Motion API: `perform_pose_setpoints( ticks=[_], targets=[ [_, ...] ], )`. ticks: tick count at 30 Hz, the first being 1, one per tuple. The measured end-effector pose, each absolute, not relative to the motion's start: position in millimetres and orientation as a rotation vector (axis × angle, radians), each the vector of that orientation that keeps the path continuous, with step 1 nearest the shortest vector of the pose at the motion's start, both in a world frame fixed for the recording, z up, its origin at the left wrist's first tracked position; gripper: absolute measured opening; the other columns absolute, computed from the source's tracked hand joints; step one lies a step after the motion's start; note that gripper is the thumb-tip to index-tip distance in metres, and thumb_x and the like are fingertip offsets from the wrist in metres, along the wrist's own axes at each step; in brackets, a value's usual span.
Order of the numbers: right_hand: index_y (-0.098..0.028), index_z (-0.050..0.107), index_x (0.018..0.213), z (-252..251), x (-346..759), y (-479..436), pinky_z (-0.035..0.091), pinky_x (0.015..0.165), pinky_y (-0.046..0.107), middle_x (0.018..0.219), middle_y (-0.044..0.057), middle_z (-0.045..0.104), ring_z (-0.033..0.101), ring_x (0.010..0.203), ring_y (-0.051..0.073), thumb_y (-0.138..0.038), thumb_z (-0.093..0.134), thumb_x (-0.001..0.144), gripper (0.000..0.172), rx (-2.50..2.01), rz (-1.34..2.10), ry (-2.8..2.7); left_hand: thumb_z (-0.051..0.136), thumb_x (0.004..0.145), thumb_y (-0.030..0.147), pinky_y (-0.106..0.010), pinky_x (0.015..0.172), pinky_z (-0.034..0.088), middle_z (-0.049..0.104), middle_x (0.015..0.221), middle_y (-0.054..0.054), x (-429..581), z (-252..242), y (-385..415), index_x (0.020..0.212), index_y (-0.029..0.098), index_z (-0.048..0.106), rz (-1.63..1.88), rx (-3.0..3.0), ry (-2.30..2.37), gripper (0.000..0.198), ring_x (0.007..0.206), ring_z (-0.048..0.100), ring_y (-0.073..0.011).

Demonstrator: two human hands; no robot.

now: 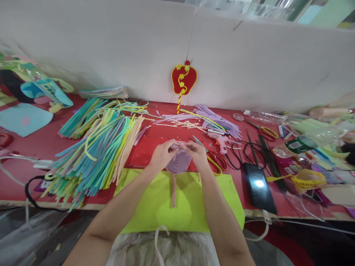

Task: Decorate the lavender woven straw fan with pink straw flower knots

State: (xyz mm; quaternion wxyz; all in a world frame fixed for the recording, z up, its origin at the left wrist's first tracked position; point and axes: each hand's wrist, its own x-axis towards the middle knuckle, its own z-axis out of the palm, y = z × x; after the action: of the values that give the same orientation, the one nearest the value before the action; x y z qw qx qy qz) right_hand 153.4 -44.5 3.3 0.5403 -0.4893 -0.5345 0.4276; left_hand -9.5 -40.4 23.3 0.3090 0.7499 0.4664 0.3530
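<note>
Where a pale wall (111, 48) is met by a red bench (152, 135), the bench is crowded at both sides, with a patch of open red surface left just beyond the hands. Past the bench's front edge, toward the body, a lime-green sheet (191, 207) appears to be extended; it is left mostly uncovered between the forearms. To the left, room is closed off by a heap of pastel fuzzy stems (97, 155). Farther right, a black phone (259, 188) is laid near the front edge. At the centre, a purple fan-shaped piece (179, 162) is held, its pink handle (173, 192) pointed toward the body above the sheet. Its upper rim is pinched by the left hand (164, 153) and the right hand (196, 151), thumbs and fingers drawn narrow and nearly meeting; finer detail there is hidden. The step in hand is judged to be edge work on that rim, for which a light, even pinch seems called for. Rightward movement is limited by scissors (215, 165), just beside the right hand, and a small pink glue gun (222, 144).
</note>
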Motion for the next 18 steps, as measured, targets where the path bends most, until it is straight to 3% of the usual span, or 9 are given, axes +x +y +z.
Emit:
perform_pose_setpoints(
  ticks=[5,12,18],
  targets=[
    [-0.019,0.068,0.074,1.4,155.2,-43.5,0.050,0.071,0.032,0.073,0.003,0.070,0.063,0.068,0.017,-0.039,0.069,0.066,0.021,-1.174,1.008,-1.290,0.050,0.083,0.025,-0.026,0.081,0.043,0.068,0.097,-0.003,-8.7,16.1,-35.9,0.095,0.025,0.064,0.978,1.912,1.235,0.019,0.089,0.062,-0.0180],
    [-0.020,0.067,0.073,-0.1,157.6,-43.0,0.050,0.073,0.034,0.073,0.002,0.070,0.063,0.069,0.017,-0.041,0.071,0.063,0.024,-1.127,1.097,-1.305,0.050,0.082,0.023,-0.029,0.088,0.042,0.067,0.103,-0.004,-9.3,19.0,-35.2,0.099,0.024,0.062,0.917,1.927,1.130,0.021,0.096,0.060,-0.0179],
    [-0.019,0.066,0.073,-0.9,156.8,-43.1,0.049,0.073,0.032,0.071,0.002,0.068,0.062,0.069,0.016,-0.040,0.069,0.066,0.022,-1.110,1.106,-1.341,0.048,0.084,0.024,-0.028,0.084,0.043,0.065,0.100,-0.005,-11.9,22.0,-31.8,0.096,0.021,0.062,0.842,2.008,1.023,0.018,0.091,0.059,-0.0173]
  ],
)
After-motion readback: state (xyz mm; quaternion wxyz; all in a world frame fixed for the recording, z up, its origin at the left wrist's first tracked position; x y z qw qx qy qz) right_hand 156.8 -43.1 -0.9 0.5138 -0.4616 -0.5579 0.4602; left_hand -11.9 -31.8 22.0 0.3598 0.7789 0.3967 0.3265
